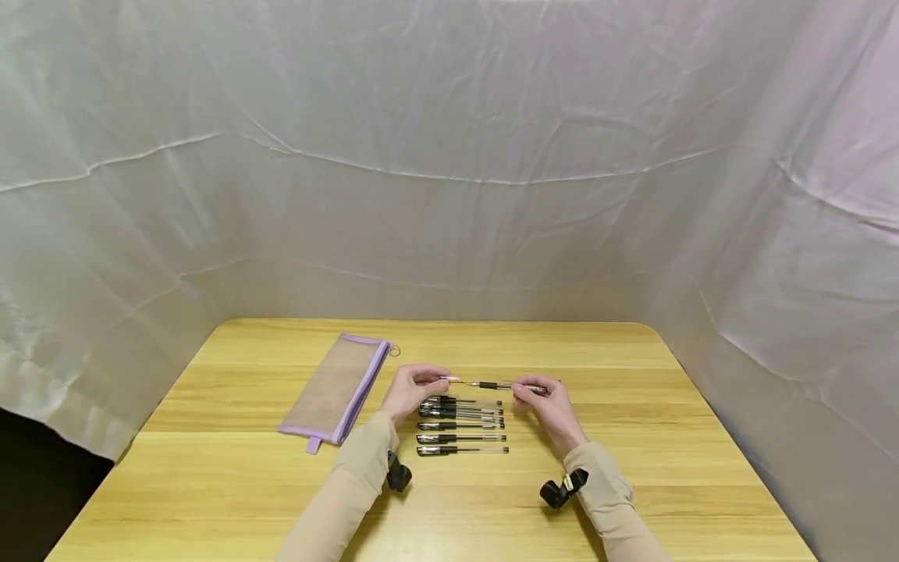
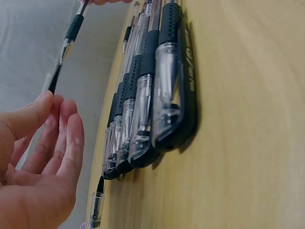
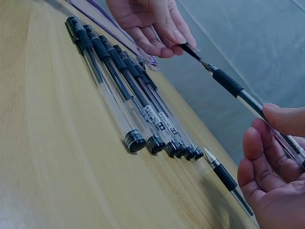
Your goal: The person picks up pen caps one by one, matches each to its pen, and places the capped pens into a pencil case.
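Note:
My left hand (image 1: 407,392) pinches a clear pen cap with a black clip (image 3: 191,50) between thumb and fingertips. My right hand (image 1: 551,407) holds an uncapped gel pen (image 3: 228,82) by its clear barrel, its tip directed left. Pen tip and cap meet closely in the right wrist view, raised over the table's far side. Just nearer to me, several capped gel pens (image 1: 446,439) lie side by side, their black-gripped cap ends to the left. Beyond that row lies another uncapped pen (image 3: 225,176), and a loose clear cap (image 2: 96,205) shows in the left wrist view.
A mesh zip pouch with purple edging (image 1: 333,386) lies flat to the left of the pens, a ring (image 1: 395,350) at its far corner. Pale cloth (image 1: 449,234) hangs around the back and sides of the wooden table (image 1: 211,492).

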The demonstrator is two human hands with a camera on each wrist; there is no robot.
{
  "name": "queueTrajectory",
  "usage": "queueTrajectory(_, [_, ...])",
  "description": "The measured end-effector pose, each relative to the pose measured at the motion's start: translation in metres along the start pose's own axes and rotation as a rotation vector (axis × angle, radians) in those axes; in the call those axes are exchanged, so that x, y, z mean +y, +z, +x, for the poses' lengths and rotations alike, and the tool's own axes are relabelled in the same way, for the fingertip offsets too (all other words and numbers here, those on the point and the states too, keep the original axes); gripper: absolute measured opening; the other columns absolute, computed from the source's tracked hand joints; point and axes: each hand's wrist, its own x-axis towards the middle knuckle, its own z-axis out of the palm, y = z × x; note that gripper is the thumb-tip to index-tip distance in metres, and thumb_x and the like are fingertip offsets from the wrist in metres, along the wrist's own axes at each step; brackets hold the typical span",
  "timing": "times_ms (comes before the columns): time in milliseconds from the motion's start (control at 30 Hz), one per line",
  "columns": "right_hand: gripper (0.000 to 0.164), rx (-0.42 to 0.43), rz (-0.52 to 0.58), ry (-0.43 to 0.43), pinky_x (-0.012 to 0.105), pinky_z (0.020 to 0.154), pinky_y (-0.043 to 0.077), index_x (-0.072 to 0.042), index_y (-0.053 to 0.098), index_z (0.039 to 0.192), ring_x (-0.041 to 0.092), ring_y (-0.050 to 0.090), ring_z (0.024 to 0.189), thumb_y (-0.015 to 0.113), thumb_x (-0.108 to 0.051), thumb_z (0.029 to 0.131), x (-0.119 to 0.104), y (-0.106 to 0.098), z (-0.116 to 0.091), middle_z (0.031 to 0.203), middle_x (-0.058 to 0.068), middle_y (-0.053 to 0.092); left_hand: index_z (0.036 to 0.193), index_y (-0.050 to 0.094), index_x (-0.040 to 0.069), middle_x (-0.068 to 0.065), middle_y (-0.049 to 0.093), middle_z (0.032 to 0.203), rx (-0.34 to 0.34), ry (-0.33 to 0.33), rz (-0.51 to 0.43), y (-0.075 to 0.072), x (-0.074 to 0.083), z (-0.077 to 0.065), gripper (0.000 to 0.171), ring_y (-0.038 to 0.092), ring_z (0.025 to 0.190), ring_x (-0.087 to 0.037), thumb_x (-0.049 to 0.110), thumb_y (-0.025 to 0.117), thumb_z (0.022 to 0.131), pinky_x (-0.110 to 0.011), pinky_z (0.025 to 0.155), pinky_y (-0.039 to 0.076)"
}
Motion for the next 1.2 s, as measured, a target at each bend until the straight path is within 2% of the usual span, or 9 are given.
queueTrajectory(133, [0.022,0.005,0.006,-0.006,0.028,0.08,0.06,0.006,0.069,0.107,0.016,0.068,0.082,0.073,-0.007,0.09,-0.001,0.001,0.0,0.093,0.006,0.071,0.12,0.066,-0.011,-0.027,0.073,0.108,-0.026,-0.001,-0.022,-0.001,0.0,-0.002,0.029,0.071,0.102,-0.041,0.002,0.067,0.094,-0.046,0.091,0.059])
queueTrajectory(233, [0.023,0.018,0.012,-0.023,0.028,0.079,0.059,0.008,0.068,0.109,0.017,0.068,0.082,0.072,-0.006,0.091,-0.001,0.0,-0.001,0.094,0.007,0.071,0.122,0.063,-0.013,-0.03,0.072,0.109,-0.025,0.001,-0.035,-0.002,-0.001,-0.003,0.03,0.069,0.104,-0.046,0.0,0.065,0.095,-0.047,0.092,0.059])
queueTrajectory(333, [0.025,0.029,0.01,-0.043,0.029,0.079,0.059,0.009,0.068,0.11,0.016,0.068,0.081,0.071,-0.006,0.091,-0.002,0.0,-0.001,0.094,0.006,0.072,0.122,0.063,-0.014,-0.029,0.072,0.109,-0.021,-0.001,-0.037,-0.002,-0.001,-0.003,0.031,0.07,0.103,-0.045,-0.001,0.065,0.095,-0.047,0.092,0.059])
queueTrajectory(500, [0.029,0.012,0.002,-0.024,0.029,0.081,0.059,0.009,0.067,0.112,0.014,0.067,0.082,0.073,-0.01,0.091,-0.003,0.001,0.0,0.095,0.005,0.071,0.121,0.065,-0.011,-0.025,0.074,0.108,-0.047,0.001,-0.009,-0.001,-0.001,-0.002,0.031,0.071,0.103,-0.041,0.004,0.067,0.094,-0.044,0.092,0.059])
queueTrajectory(633, [0.033,-0.006,-0.015,-0.011,0.03,0.084,0.058,0.011,0.065,0.115,0.012,0.065,0.083,0.073,-0.011,0.091,-0.004,0.003,-0.001,0.098,0.006,0.07,0.121,0.067,-0.01,-0.028,0.072,0.11,-0.076,0.007,-0.006,0.0,-0.001,-0.002,0.029,0.069,0.106,-0.045,0.004,0.067,0.094,-0.045,0.093,0.059])
queueTrajectory(900, [0.032,-0.033,-0.045,-0.01,0.03,0.085,0.058,0.011,0.065,0.113,0.018,0.066,0.088,0.073,-0.01,0.091,-0.004,0.006,-0.001,0.101,0.012,0.07,0.121,0.067,-0.007,-0.023,0.074,0.109,-0.078,-0.016,0.01,0.004,0.004,-0.004,0.029,0.07,0.105,-0.041,0.004,0.068,0.094,-0.041,0.093,0.059])
queueTrajectory(1067, [0.027,-0.036,-0.031,-0.003,0.03,0.084,0.058,0.008,0.067,0.11,0.015,0.065,0.084,0.073,-0.009,0.09,-0.004,0.009,-0.001,0.1,0.012,0.069,0.122,0.066,-0.01,-0.023,0.074,0.109,-0.077,-0.013,0.009,0.005,0.004,-0.004,0.031,0.072,0.103,-0.039,0.004,0.068,0.094,-0.043,0.093,0.059])
queueTrajectory(1200, [0.031,-0.043,-0.04,-0.004,0.03,0.084,0.058,0.01,0.066,0.113,0.014,0.065,0.084,0.073,-0.01,0.09,-0.005,0.011,-0.002,0.102,0.012,0.069,0.122,0.065,-0.011,-0.025,0.074,0.109,-0.092,0.003,0.007,0.006,0.005,-0.005,0.032,0.072,0.103,-0.038,0.005,0.067,0.095,-0.045,0.093,0.059])
